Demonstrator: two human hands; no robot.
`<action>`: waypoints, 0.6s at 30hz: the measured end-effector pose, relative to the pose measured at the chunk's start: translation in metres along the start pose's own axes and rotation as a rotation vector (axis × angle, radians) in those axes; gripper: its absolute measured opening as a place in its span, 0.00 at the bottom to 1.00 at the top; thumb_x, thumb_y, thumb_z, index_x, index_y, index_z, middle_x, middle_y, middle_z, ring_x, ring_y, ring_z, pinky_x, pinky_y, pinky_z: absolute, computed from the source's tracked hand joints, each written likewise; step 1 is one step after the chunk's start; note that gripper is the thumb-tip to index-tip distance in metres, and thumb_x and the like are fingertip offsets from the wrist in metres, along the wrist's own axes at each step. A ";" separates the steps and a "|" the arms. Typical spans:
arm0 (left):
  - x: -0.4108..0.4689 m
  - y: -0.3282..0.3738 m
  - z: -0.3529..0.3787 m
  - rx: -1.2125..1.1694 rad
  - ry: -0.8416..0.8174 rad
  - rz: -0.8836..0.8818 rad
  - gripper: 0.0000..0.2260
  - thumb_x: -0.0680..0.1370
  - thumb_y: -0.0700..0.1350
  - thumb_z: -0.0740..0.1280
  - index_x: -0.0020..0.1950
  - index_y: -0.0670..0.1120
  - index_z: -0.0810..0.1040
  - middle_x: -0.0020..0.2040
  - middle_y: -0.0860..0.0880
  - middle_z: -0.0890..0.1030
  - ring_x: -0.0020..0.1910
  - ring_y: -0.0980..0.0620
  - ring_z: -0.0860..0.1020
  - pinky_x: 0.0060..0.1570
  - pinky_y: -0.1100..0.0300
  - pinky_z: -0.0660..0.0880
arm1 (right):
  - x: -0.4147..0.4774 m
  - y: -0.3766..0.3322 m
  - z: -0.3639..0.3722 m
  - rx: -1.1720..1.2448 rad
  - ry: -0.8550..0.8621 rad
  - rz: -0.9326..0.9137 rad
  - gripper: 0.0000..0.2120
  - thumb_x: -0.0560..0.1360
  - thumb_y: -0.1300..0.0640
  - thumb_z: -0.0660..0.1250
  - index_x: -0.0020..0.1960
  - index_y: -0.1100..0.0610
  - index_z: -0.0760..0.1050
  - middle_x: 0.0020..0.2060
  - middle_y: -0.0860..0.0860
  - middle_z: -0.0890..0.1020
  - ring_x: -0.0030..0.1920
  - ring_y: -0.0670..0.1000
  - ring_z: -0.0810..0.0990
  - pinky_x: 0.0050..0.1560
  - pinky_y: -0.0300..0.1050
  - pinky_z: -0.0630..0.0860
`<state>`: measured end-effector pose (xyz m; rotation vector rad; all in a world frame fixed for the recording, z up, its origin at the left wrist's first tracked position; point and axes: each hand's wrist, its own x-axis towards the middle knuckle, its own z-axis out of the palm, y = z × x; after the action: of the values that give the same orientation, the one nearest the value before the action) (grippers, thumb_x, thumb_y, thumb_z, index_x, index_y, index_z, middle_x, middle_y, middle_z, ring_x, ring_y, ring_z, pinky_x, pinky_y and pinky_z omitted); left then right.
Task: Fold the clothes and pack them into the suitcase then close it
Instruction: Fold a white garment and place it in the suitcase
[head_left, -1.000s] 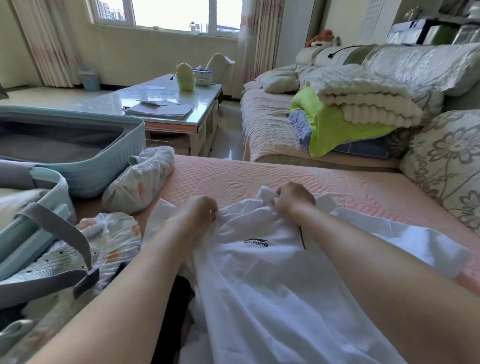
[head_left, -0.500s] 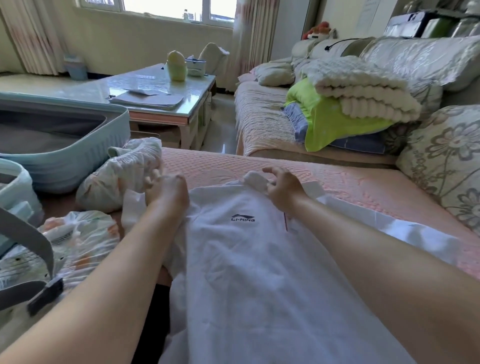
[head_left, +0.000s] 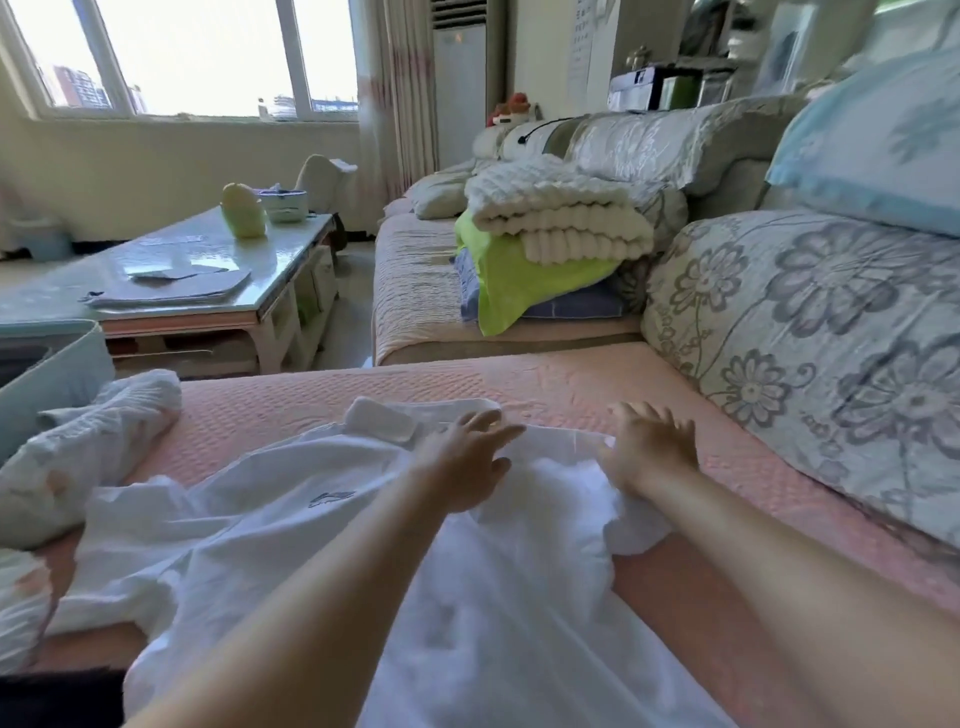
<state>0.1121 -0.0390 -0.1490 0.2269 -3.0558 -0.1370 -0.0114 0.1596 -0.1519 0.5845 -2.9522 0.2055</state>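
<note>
**Both grips spread flat on the white shirt**

From my feed, the left grip (head_left: 467, 462) lies palm down on the white shirt (head_left: 291, 525), fingers straight and fanned apart, clamped on nothing. It sits just right of the collar (head_left: 384, 423). The right grip (head_left: 649, 452) is beside it, near but not touching it. Its fingers are also apart and pressed onto the bunched right side of the shirt, with the fingertips reaching the fabric's far edge. I see no pinch or fold of cloth caught in either one.

The shirt is spread front-up and rumpled across the pink quilted sofa cover (head_left: 545, 379), running from my lap toward the collar at the far end. A small dark logo (head_left: 332, 499) shows on its chest, left of my left forearm.

Left of the shirt lies a rolled patterned garment (head_left: 88, 447), touching the corner of the light blue suitcase (head_left: 52, 384) at the frame's left edge. I cannot see inside the suitcase from this angle.

A large floral cushion (head_left: 805, 353) leans at the right. Beyond the seat, a folded white blanket (head_left: 561, 218) tops a lime green one (head_left: 524, 280) on the other sofa section. Across the gap stands a glossy bench (head_left: 208, 249) carrying papers (head_left: 171, 288) and a pale green container (head_left: 241, 210).
</note>
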 end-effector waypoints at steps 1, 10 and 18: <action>0.006 0.004 0.007 0.170 -0.051 -0.059 0.24 0.83 0.53 0.58 0.79 0.57 0.59 0.80 0.51 0.56 0.78 0.46 0.57 0.71 0.44 0.61 | -0.001 0.010 -0.001 -0.052 -0.094 0.048 0.23 0.77 0.43 0.58 0.69 0.50 0.71 0.66 0.53 0.75 0.66 0.57 0.70 0.67 0.55 0.63; 0.046 0.032 0.010 0.262 0.135 -0.390 0.24 0.77 0.40 0.58 0.75 0.47 0.65 0.76 0.43 0.63 0.74 0.42 0.60 0.72 0.46 0.57 | 0.010 0.057 0.003 0.864 -0.208 -0.025 0.19 0.73 0.46 0.73 0.38 0.64 0.80 0.30 0.52 0.79 0.33 0.53 0.78 0.37 0.46 0.71; 0.090 0.046 0.015 0.542 -0.008 0.017 0.18 0.81 0.44 0.57 0.71 0.50 0.70 0.68 0.46 0.75 0.68 0.45 0.70 0.65 0.52 0.64 | 0.013 0.076 -0.003 1.085 -0.346 -0.026 0.08 0.78 0.52 0.70 0.50 0.56 0.83 0.43 0.54 0.86 0.41 0.53 0.85 0.42 0.47 0.80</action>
<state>0.0151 -0.0061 -0.1530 0.2256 -3.0289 0.6972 -0.0522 0.2251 -0.1551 0.7932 -2.8904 1.9134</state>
